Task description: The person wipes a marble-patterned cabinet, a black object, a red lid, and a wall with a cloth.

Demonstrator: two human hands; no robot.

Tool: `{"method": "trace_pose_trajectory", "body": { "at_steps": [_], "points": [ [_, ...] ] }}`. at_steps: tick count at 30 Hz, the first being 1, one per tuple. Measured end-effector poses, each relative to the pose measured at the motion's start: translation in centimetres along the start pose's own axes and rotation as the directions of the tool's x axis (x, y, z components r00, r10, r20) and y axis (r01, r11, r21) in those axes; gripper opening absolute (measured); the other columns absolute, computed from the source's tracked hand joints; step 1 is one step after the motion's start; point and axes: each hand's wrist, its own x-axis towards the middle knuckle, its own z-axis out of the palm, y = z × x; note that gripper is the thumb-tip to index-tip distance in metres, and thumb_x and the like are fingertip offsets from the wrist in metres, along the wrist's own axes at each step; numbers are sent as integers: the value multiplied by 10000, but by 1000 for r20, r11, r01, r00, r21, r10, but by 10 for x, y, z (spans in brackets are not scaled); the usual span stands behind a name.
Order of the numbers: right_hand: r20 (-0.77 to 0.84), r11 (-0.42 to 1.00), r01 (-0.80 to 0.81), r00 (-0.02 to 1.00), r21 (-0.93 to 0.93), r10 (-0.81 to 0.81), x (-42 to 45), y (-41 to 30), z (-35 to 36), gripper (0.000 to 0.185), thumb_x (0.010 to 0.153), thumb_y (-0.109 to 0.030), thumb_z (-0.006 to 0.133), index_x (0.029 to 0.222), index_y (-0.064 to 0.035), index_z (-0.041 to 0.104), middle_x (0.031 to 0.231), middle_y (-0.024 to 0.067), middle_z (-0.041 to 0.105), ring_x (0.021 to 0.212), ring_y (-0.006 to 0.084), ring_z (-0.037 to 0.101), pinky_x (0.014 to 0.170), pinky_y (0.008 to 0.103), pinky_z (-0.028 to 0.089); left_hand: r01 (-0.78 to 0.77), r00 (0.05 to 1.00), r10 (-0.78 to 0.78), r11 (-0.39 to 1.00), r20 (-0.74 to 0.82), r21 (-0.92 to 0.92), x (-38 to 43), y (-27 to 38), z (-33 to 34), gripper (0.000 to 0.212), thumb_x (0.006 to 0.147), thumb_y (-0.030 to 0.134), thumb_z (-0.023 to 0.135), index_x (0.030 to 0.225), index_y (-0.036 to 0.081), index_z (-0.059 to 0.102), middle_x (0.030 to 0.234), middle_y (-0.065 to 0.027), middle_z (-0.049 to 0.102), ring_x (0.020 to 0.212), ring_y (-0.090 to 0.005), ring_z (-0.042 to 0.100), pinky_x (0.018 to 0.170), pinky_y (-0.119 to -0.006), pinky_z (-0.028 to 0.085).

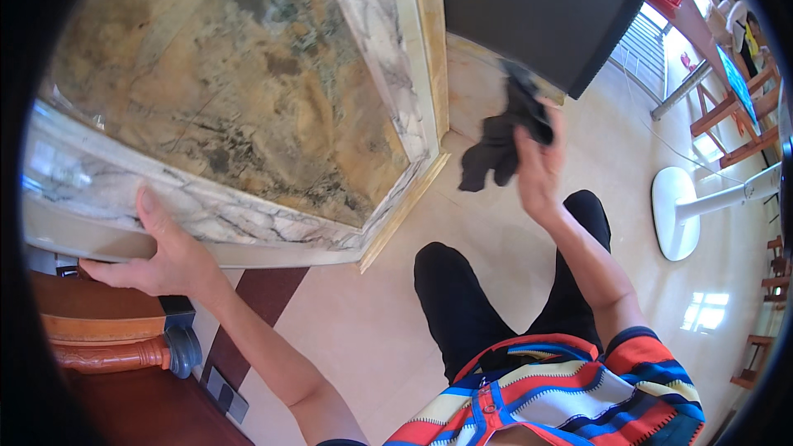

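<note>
My left hand (167,254) grips the white-and-grey marble edge (248,229) of a large stone-panelled piece at the left, thumb on top and fingers under the rim. Inside that border lies a mottled brown and green stone panel (248,99). In my right hand (542,167) is a dark, crumpled cloth (502,136); its loose end hangs over the pale tiled floor, and its far end is near the lower edge of a dark grey panel (539,6). The cloth and fingers are slightly blurred.
Carved wooden furniture (111,347) stands at the lower left, beside a dark red floor strip (260,297). On the right are a white stand base (675,214) with its pole, a thin cable, a metal rack (644,56) and wooden chairs (737,105). My knees are below the cloth.
</note>
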Motion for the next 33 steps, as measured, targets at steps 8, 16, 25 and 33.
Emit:
{"method": "trace_pose_trajectory", "body": {
  "at_steps": [8, 16, 25, 33],
  "points": [
    [-383, 942, 331, 864, -58, -327, 83, -34, -123, 296, 958, -203, 504, 1159, 11, 539, 1035, 67, 611, 910, 143, 572, 837, 272, 449, 51, 998, -50, 998, 25, -45, -1, 3, -2, 813, 803, 211, 739, 1366, -104, 243, 1298, -265, 415, 1119, -297, 501, 929, -365, 453],
    [-111, 749, 566, 768, -344, -631, 199, -15, -149, 271, 839, -20, 491, 1107, -36, 529, 1257, 127, 442, 1180, 248, 401, 1020, 340, 291, 94, 995, -95, 993, -14, -72, 0, 3, 0, 761, 838, 238, 697, 1375, -84, 264, 1332, -252, 389, 1138, -283, 477, 943, -376, 435],
    [-13, 590, 694, 643, -413, -766, 272, -5, -169, 410, 751, -57, 489, 1150, -69, 582, 1274, 181, 414, 1164, 337, 370, 1007, 404, 293, -68, 996, 77, 976, -38, 206, 0, -25, 2, 780, 933, 385, 514, 1389, -137, 155, 1367, -358, 262, 1241, -408, 358, 1024, -450, 308],
    [-215, 898, 334, 891, -286, -400, 365, 24, -201, 488, 933, -325, 436, 1325, -34, 437, 1438, 245, 285, 1322, 396, 247, 1105, 425, 189, -110, 992, 67, 858, 103, 501, -16, 67, 24, 722, 927, 429, 493, 1343, -120, 275, 1330, -317, 327, 1219, -417, 346, 1022, -499, 277]
  ]
}}
